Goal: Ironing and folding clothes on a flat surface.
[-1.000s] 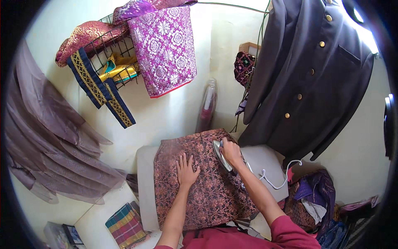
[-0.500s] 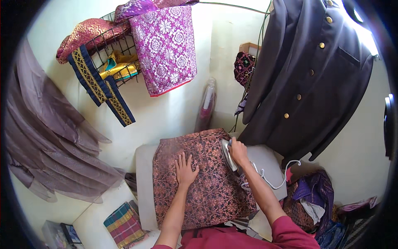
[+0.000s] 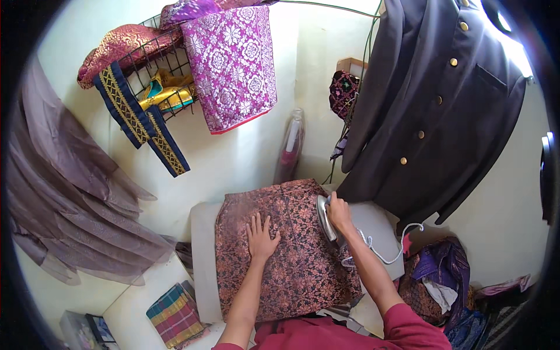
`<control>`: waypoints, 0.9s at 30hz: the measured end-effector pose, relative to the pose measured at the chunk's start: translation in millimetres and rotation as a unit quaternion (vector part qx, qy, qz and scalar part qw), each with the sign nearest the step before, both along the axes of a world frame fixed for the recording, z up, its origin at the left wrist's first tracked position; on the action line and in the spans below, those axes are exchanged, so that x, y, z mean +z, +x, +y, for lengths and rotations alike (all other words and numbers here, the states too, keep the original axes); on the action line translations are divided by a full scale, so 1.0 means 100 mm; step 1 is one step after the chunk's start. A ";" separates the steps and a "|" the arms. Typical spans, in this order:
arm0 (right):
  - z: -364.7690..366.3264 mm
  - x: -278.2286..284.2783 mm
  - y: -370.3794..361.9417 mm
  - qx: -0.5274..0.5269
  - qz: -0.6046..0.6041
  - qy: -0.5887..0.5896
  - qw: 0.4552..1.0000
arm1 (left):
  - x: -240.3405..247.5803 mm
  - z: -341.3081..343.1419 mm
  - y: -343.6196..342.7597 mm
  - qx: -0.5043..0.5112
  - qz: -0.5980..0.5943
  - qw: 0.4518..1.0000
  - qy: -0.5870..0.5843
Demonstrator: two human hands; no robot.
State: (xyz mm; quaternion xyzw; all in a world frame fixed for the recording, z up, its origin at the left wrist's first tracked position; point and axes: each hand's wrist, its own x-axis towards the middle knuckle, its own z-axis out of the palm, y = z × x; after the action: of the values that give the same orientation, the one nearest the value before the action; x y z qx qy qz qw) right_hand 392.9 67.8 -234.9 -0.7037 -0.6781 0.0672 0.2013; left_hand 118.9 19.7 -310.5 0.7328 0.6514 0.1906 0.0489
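Observation:
A dark cloth with a copper-pink floral pattern [image 3: 291,256] lies spread over a grey padded ironing surface [image 3: 205,262]. My right hand [image 3: 339,213] is wrapped round the handle of a clothes iron [image 3: 326,220], which rests at the cloth's right edge. From the iron's back a pale cord [image 3: 382,258] loops over the bare grey padding to the right. My left hand [image 3: 262,240] lies flat on the cloth's left half, fingers spread, holding nothing.
A dark gold-buttoned coat [image 3: 437,105] hangs at the right, close above the ironing surface. Rumpled cloths [image 3: 443,274] pile at the lower right. A folded checked cloth [image 3: 177,315] lies lower left. A wire basket [image 3: 166,61] with draped fabrics hangs on the wall; a sheer curtain [image 3: 70,192] hangs left.
My right hand and the iron have slid slightly to the right along the cloth's edge. My left hand stays in place.

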 end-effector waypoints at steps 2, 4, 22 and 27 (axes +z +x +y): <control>0.09 -0.03 0.05 -0.022 -0.013 0.025 0.999 | 0.00 0.01 0.02 -0.003 0.000 1.000 0.002; 0.12 -0.03 0.01 -0.020 -0.008 0.023 1.000 | -0.02 0.00 0.00 -0.005 -0.021 0.999 0.028; 0.01 0.00 -0.07 -0.002 0.014 0.003 1.000 | -0.05 0.02 -0.01 0.001 -0.008 1.000 0.004; 0.10 -0.05 -0.06 -0.029 0.026 0.013 0.999 | -0.02 0.02 0.01 0.001 0.011 1.000 -0.007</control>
State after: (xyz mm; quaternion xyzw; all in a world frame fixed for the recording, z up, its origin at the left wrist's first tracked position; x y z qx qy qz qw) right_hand 387.3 78.2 -239.7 -0.7187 -0.6524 0.0709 0.2298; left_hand 119.6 21.4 -312.1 0.7335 0.6542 0.1783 0.0467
